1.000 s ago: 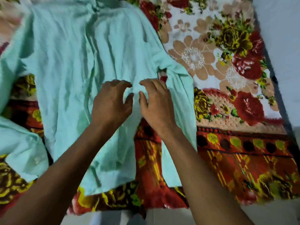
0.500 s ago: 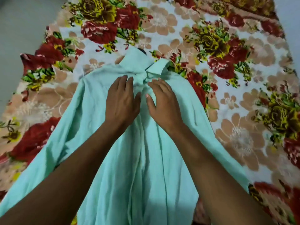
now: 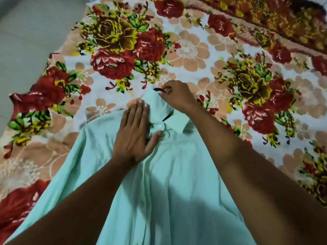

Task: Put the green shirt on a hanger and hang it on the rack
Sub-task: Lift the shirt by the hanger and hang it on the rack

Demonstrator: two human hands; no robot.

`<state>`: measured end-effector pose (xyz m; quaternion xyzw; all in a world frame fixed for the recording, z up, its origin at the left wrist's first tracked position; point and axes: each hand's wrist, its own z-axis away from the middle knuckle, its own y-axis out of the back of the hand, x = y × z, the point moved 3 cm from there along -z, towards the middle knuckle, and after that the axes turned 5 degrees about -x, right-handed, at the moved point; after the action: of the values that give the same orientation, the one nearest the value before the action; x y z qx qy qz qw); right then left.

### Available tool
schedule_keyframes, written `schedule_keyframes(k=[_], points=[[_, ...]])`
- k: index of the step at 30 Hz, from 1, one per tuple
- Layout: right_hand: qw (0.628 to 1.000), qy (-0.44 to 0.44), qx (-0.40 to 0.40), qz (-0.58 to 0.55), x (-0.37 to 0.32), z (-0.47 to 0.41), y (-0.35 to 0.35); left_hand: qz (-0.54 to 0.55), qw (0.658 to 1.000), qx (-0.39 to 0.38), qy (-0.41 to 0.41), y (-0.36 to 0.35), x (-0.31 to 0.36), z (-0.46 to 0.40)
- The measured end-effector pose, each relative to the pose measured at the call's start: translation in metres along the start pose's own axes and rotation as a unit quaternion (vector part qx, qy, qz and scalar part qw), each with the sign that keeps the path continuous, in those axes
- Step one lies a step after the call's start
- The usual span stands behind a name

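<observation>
**Green shirt flat on the flowered blanket, hanger hook at the collar**

Nearest the camera, two bare forearms reach out over the lower body of the green shirt [image 3: 177,191], a pale mint garment of thin, smooth woven cloth. It lies front-up and spreads wide toward the bottom edge of the view, with long soft creases running down its length and a button placket along the middle.

Farther up, the left hand [image 3: 134,135] lies flat on the chest of the shirt, fingers straight and close together, thumb spread to the side; it presses the cloth and grips nothing. Just beside the thumb sits a small white button [image 3: 159,125] at the neck of the shirt.

Above that is the collar [image 3: 166,110], stiffer than the body, with a crisp pointed flap turned out to the right. A dark narrow line shows in the gap under the collar fold; what it is cannot be told.

At the top of the collar the right hand [image 3: 177,98] is curled, its fingertips pinching a thin black curved hook [image 3: 160,89], seemingly the top of a hanger, which sticks out of the neck opening. The rest of it is hidden by cloth.

Under everything lies a plush blanket [image 3: 177,50] with a white ground, large red and olive-yellow roses, green leaves and peach flat blossoms. At its far edge runs a red and orange border. To the far left a plain grey floor [image 3: 26,41] shows.
</observation>
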<state>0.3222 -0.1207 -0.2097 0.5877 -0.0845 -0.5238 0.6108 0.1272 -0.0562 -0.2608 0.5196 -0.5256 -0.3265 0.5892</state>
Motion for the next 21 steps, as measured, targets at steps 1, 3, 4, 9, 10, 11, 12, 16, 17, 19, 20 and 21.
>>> schedule_keyframes(k=[1,3,4,9,10,11,12,16,17,19,20,21], points=[[1.0,0.004,-0.003,-0.003,-0.001,-0.007,0.0,0.002,1.0,0.0,0.001,0.0,0.0,-0.002],[1.0,0.013,0.007,-0.015,-0.002,-0.012,0.0,0.005,1.0,0.001,0.0,0.0,0.001,-0.001],[1.0,0.016,0.009,-0.024,-0.003,-0.018,0.001,0.007,1.0,0.001,0.003,0.0,0.0,-0.002],[0.998,0.027,0.048,-0.019,0.003,-0.029,0.012,0.014,1.0,0.018,0.01,-0.002,-0.002,-0.002],[0.998,0.023,0.063,-0.017,0.007,-0.033,0.016,0.017,1.0,0.018,0.013,-0.002,-0.002,-0.002],[0.997,0.014,0.069,-0.017,0.012,-0.034,0.018,0.02,1.0,0.016,0.014,-0.003,-0.002,-0.002],[0.998,0.006,0.065,-0.012,0.016,-0.036,0.02,0.022,1.0,0.014,0.015,-0.003,-0.002,-0.002],[0.999,0.02,0.029,0.028,0.017,-0.035,0.011,0.023,0.999,0.015,0.038,-0.003,-0.004,-0.002],[0.998,0.037,0.023,0.038,0.013,-0.034,0.009,0.023,0.999,0.013,0.041,-0.004,-0.004,-0.002],[0.996,0.062,0.033,0.048,0.009,-0.035,0.009,0.02,0.999,0.015,0.045,-0.004,-0.004,-0.002],[0.996,0.06,0.043,0.043,0.01,-0.035,0.011,0.021,0.999,0.015,0.042,-0.004,-0.005,-0.001],[0.997,0.051,0.051,0.036,0.012,-0.034,0.013,0.023,0.999,0.015,0.038,-0.005,-0.004,-0.002]])
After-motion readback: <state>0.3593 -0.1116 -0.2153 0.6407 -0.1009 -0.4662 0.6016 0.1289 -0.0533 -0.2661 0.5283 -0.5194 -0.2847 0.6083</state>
